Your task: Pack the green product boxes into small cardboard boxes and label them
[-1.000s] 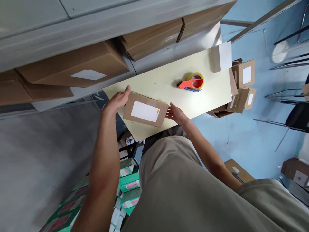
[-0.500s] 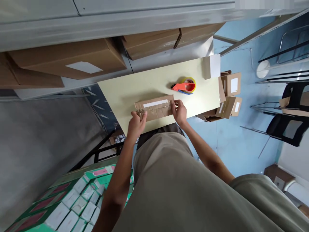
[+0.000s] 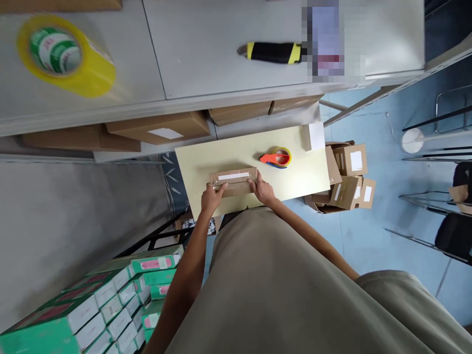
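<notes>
A small brown cardboard box [image 3: 236,188] with a white label strip and clear tape lies on the pale yellow tabletop [image 3: 206,155]. My left hand [image 3: 212,197] grips its left end, thumb on the front top edge. At the right end my right hand [image 3: 262,189] is closed on the box, thumb on top and the other fingers partly hidden behind the corner. Beyond the box, to the right, rests an orange tape dispenser [image 3: 275,158] with a yellow roll. Neither hand touches it.
A white box [image 3: 314,136] stands at the table's far right corner. Above runs a grey shelf [image 3: 206,44] with a large yellow tape roll [image 3: 66,56] and a black-yellow utility knife [image 3: 273,52]. Cardboard boxes [image 3: 346,189] sit right; green-white cartons [image 3: 110,305] are stacked lower left.
My view has tilted up, bringing the shelf top with tape roll and knife into sight. Both hands still hold the box; my right thumb has moved onto its top.
</notes>
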{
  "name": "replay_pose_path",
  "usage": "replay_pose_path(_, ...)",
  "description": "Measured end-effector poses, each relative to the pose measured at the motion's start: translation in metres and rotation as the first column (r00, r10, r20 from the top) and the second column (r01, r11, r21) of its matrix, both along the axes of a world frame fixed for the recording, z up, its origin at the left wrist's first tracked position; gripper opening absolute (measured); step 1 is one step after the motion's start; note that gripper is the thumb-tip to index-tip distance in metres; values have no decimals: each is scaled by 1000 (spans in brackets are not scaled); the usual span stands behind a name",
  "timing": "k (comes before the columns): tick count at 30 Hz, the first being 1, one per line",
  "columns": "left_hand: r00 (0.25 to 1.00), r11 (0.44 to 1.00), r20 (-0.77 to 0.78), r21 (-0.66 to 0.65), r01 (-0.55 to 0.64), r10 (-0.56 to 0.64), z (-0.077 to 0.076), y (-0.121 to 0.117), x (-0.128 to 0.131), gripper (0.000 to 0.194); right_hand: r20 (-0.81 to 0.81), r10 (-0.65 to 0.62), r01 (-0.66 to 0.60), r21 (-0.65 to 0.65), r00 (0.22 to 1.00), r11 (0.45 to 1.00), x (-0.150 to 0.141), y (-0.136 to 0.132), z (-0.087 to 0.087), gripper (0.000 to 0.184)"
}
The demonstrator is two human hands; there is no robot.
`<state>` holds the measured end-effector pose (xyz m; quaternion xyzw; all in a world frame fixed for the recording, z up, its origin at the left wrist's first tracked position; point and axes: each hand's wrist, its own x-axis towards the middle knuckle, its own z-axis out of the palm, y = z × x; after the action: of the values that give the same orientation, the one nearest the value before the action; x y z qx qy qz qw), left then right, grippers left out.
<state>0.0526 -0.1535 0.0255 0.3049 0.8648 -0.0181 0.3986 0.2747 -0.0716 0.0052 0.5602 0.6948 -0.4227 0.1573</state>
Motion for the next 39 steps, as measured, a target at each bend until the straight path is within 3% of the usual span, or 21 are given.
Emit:
replay_pose_path(3, 996, 996, 39, 25, -81, 80, 0, -2, -1, 51, -122, 79, -80, -10, 989, 997, 21, 15, -1, 73)
replay_pose_path(5, 987, 983, 41, 93, -156, 153, 0, -3, 5, 60, -155, 122, -104, 115, 980, 988, 40, 28, -5, 68)
replay_pose_path(7, 977, 949, -34, 246, -198, 212, 0, -3, 19, 75, -104, 116, -81, 294, 988, 952, 59, 42, -13, 67)
replay_pose_path(9, 960, 886, -139, 435, -163, 244, 1, 0, 39, 82, -35, 94, -73, 395, 995, 916, 74, 57, -22, 68)
replay_pose_path(11, 956, 818, -192, 571, -75, 222, 4, 7, 61, 76, -25, 103, -86, 377, 994, 922, 82, 69, -32, 70)
replay_pose_path(13, 972, 774, -191, 633, 16, 136, 10, 17, 82, 65, -89, 47, -19, 289, 995, 957, 82, 79, -39, 69)
replay_pose_path(16, 988, 754, -157, 650, 95, 10, 21, 34, 102, 49, -204, -127, 162, 167, 971, 972, 77, 90, -39, 63)
replay_pose_path(18, 993, 754, -113, 652, 83, -12, 28, 44, 109, 42, -254, -180, 223, 154, 950, 963, 73, 94, -31, 55)
replay_pose_path(23, 993, 717, 118, 691, -88, 8, 50, 61, 118, 23, -423, -283, 347, 80, 861, 934, 71, 89, 17, 37)
replay_pose_path(25, 975, 675, 221, 719, -164, 2, 63, 66, 124, 15, -582, -352, 408, -38, 733, 912, 68, 80, 46, 45)
replay_pose_path(27, 957, 614, 289, 759, -217, -19, 81, 71, 128, 13, -756, -444, 425, -241, 482, 873, 61, 71, 79, 49)
replay_pose_path(28, 953, 577, 300, 784, -230, -28, 92, 73, 129, 14, -795, -462, 408, -300, 392, 862, 55, 67, 95, 49)
replay_pose_path(30, 957, 496, 288, 837, -232, -37, 116, 77, 125, 19, -832, -456, 373, -333, 317, 866, 41, 65, 127, 48)
replay_pose_path(34, 965, 357, 257, 908, -220, -58, 166, 86, 92, 26, -899, -282, 306, -179, 334, 935, 5, 83, 170, 50)
replay_pose_path(37, 961, 275, 267, 932, -237, -77, 192, 94, 58, 30, -913, -23, 262, 93, 408, 961, -32, 117, 190, 51)
replay_pose_path(39, 955, 226, 291, 935, -272, -55, 198, 97, 43, 35, -840, 177, 214, 325, 512, 921, -62, 146, 204, 50)
